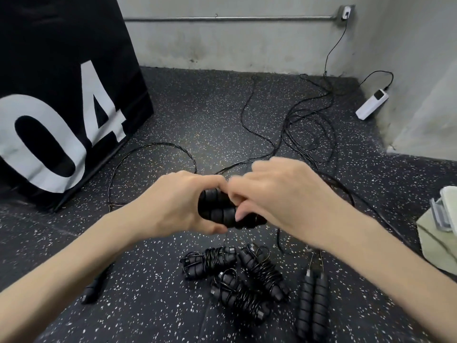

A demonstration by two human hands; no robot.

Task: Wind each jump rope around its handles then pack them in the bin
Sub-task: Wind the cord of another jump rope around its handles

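Now the left hand (178, 204) grips a pair of ribbed black handles (222, 211) held together above the floor (197, 115), while the right hand (279, 194) pinches at them. Their thin black rope (309, 134) sprawls toward the wall; three wound ropes (235, 276) sit just below, floor open at left.

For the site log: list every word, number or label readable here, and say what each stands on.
"04": large white digits on the black fabric panel standing at the left on the speckled floor.
The white device by the wall has a small dark screen; anything on it is too small to read.
No text is legible on the jump rope handles or elsewhere.
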